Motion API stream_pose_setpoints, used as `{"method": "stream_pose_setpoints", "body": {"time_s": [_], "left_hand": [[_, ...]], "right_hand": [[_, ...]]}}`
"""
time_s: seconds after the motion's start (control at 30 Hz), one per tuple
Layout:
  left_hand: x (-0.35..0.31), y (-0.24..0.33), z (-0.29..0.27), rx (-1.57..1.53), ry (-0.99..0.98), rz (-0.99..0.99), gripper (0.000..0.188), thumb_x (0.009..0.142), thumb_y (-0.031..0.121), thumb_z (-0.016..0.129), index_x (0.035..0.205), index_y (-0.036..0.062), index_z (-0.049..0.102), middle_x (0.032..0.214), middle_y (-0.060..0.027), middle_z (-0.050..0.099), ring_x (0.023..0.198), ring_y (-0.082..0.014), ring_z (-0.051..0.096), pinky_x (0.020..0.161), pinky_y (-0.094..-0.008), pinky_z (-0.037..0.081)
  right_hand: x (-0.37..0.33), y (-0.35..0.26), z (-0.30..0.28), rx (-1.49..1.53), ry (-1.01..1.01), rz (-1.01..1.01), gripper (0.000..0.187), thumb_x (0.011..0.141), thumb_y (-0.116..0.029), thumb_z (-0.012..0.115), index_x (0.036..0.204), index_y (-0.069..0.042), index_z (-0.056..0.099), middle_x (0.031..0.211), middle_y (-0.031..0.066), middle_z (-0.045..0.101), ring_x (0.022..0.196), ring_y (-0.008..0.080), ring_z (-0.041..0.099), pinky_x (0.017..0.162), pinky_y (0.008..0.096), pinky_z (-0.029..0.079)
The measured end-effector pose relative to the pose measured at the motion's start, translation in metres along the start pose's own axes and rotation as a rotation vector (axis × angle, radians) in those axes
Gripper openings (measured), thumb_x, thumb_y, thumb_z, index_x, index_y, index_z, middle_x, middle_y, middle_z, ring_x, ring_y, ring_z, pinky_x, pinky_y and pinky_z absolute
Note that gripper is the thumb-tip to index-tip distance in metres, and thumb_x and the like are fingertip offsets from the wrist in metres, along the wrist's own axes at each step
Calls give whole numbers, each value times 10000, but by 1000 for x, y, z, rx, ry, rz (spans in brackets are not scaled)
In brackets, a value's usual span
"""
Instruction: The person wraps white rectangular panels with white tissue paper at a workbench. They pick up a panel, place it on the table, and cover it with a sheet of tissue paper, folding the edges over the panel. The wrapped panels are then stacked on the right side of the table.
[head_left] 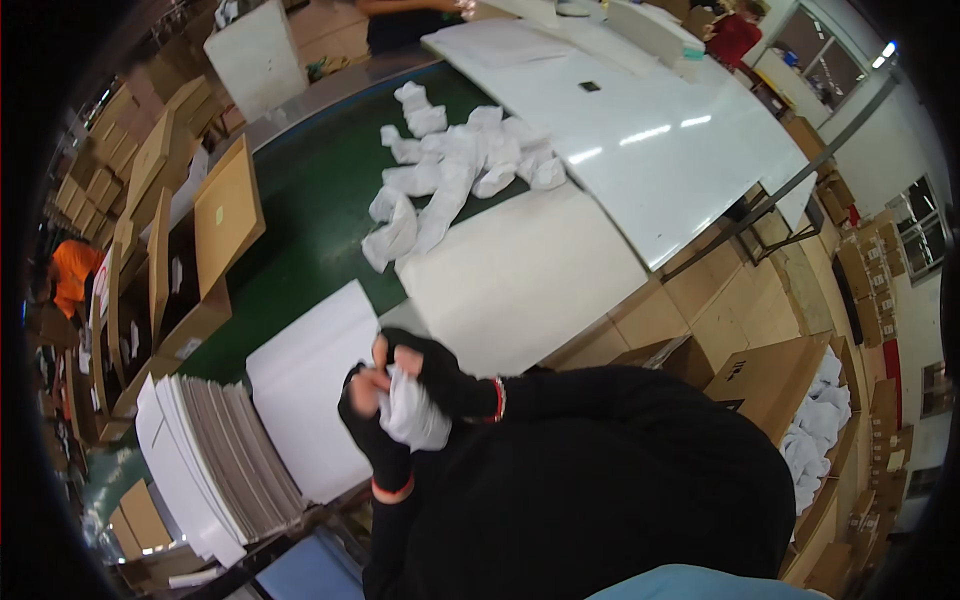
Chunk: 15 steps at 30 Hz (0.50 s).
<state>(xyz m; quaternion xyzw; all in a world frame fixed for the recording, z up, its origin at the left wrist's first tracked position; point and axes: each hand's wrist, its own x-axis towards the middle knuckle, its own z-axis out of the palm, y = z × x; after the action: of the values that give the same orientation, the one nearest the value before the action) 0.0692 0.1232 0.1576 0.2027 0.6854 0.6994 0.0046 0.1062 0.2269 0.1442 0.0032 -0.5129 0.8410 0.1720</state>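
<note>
At the center, your left hand [368, 412] and your right hand [425, 365] meet at chest height, fingers closed with hardly a gap around 1 crumpled, sock-like white piece [416, 420]; it hangs from the pinch toward your body, and motion blur hides the exact fingertip contact. That 1 piece appears to be mid-handling, neither flattened nor set down.

Just beyond the grip and to its right lies a cream board [520, 280]; just left of the grip, a white sheet [310, 390] leans beside a thick sheet stack [225, 460]. No neatly laid piece can be made out on these 2 nearest surfaces.

Farther ahead of the grip, a loose pile of white pieces [450, 175] sits tangled on the green belt [300, 225], too jumbled to count and, by the look of it, awaiting your hands. Well to the right of the grip, an open carton [750, 385] holds more crumpled white pieces [815, 440]; whether those are done or to come, you cannot tell from here. Much seems left.
</note>
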Motion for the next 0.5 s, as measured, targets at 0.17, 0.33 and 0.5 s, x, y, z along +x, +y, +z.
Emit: {"method": "stream_pose_setpoints", "body": {"time_s": [0.17, 0.33, 0.5], "left_hand": [[7, 8, 7, -238, -151, -60, 511, 1005, 399, 361, 1214, -20, 567, 1235, -123, 574, 1147, -214, 514, 1013, -334, 349], [10, 10, 9, -261, -108, -109, 416, 1005, 399, 400, 1039, 25, 581, 944, 2, 554, 816, -83, 466, 747, -227, 361], [18, -15, -7, -92, 160, -112, 398, 1019, 390, 372, 898, 46, 530, 829, -4, 507, 727, -92, 429, 684, -242, 355]], "right_hand": [[19, 7, -9, 229, -10, 250, 262, 1002, -243, 426, 1106, -39, 553, 1007, 48, 554, 1023, 133, 488, 942, 268, 369], [25, 35, -29, -257, 28, 40, 452, 966, -325, 512, 1304, -32, 443, 1097, 66, 612, 1013, 141, 548, 921, 290, 416], [3, 11, -21, -402, -150, 34, 586, 891, -353, 645, 1332, -28, 436, 1137, 104, 624, 1048, 191, 596, 887, 327, 466]]}}
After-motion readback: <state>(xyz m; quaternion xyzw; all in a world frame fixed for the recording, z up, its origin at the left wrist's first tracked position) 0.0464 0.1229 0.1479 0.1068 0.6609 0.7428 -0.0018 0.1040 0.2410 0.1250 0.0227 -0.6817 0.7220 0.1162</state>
